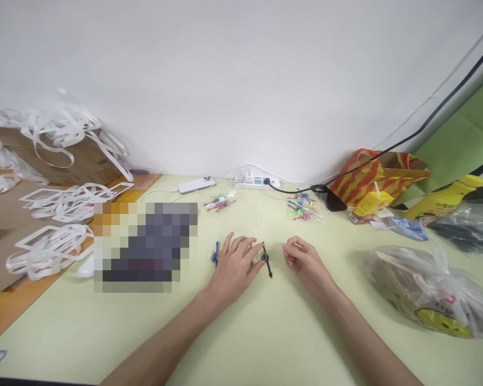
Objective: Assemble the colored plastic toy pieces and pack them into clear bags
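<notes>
Near the middle of the frame, low down, my left hand (235, 262) lies palm-down on the pale yellow-green table (265, 332), fingers spread and flat, the fingertips pressing a small black pointed piece (266, 259) against the tabletop. That piece sits just right of my fingers, its thin tip slanting down and to the right. A small blue piece (216, 253) pokes out from under the left edge of the same hand. My right hand (306, 262) rests just to the right, well clear of the black piece; its fingers are curled together, and whether they pinch anything I cannot tell.

Further up the table lie two clear packets of small coloured parts, one (219, 202) above my left hand and one (302, 207) above my right. Behind them, against the white wall, sit a white phone (196, 185) and a white power strip (256, 181) with a black cable (406, 139) running off to the upper right. At the right edge are a red-and-yellow striped paper bag (380, 171), a yellow carton (371, 205) and, lower down, a bulging clear plastic bag (430, 292). On the left, white cut-out strips (64, 214) lie heaped on brown cardboard (84, 161), with a pixelated patch just right of them.
</notes>
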### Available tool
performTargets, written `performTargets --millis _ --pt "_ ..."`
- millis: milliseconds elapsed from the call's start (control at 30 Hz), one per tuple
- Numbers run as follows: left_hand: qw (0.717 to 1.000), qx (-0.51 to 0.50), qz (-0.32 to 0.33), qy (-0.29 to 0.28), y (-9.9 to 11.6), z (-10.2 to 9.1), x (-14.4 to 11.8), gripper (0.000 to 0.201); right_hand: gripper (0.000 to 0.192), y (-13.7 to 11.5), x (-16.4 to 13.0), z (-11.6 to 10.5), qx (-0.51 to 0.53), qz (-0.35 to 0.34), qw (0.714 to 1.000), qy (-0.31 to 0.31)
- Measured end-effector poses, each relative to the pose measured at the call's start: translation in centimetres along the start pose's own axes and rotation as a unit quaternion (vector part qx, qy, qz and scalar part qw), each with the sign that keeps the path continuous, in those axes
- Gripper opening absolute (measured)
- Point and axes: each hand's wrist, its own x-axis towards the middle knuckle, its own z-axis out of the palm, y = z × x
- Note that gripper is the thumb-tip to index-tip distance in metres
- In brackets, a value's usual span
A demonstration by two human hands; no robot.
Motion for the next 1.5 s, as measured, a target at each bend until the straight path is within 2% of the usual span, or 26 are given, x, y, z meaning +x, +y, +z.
performTargets --millis 200,300,367,433,500,567,600,667,1000,1200,1500 --pt "0.998 -0.006 -0.062 0.032 -4.5 -1.4 0.3 0.030 0.041 0.1 0.1 -0.3 -0.006 0.002 1.000 0.025" --pt "0.997 -0.030 -0.073 -0.001 -6.4 -2.3 0.1 0.034 0.036 0.4 0.2 -0.4 -0.067 -0.037 0.996 0.036" --pt "0.997 -0.048 -0.058 -0.036 -6.9 -2.6 -0.1 0.037 0.029 0.6 0.1 -0.2 -0.166 -0.095 0.981 0.036" --pt "0.995 -0.067 -0.028 -0.066 -6.8 -2.6 -0.2 0.039 0.024 0.7 -0.2 0.2 -0.302 -0.175 0.937 0.014" --pt "0.993 -0.079 0.003 -0.088 -6.6 -2.4 -0.2 0.039 0.027 0.9 -0.6 0.8 -0.429 -0.250 0.867 -0.034" --pt "0.992 -0.081 0.024 -0.095 -6.3 -2.2 -0.2 0.037 0.036 1.2 -1.1 1.4 -0.515 -0.289 0.803 -0.084" --pt "0.992 -0.079 0.029 -0.094 -6.3 -2.0 -0.2 0.037 0.040 1.3 -1.2 1.6 -0.539 -0.295 0.783 -0.102" --pt "0.993 -0.071 0.032 -0.088 -6.3 -1.8 -0.2 0.038 0.045 1.7 -1.4 1.8 -0.562 -0.290 0.766 -0.117" --pt "0.997 -0.050 0.020 -0.055 -6.2 -0.7 -0.4 0.027 0.044 2.4 -1.0 1.5 -0.558 -0.280 0.776 -0.095" --pt "0.998 -0.036 0.007 -0.046 -5.1 -0.4 -0.3 0.022 0.048 2.4 -1.0 1.8 -0.562 -0.278 0.774 -0.093" --pt "0.999 -0.035 0.021 -0.022 -3.0 0.3 -0.3 0.015 0.025 2.4 -1.0 1.9 -0.557 -0.252 0.787 -0.084"
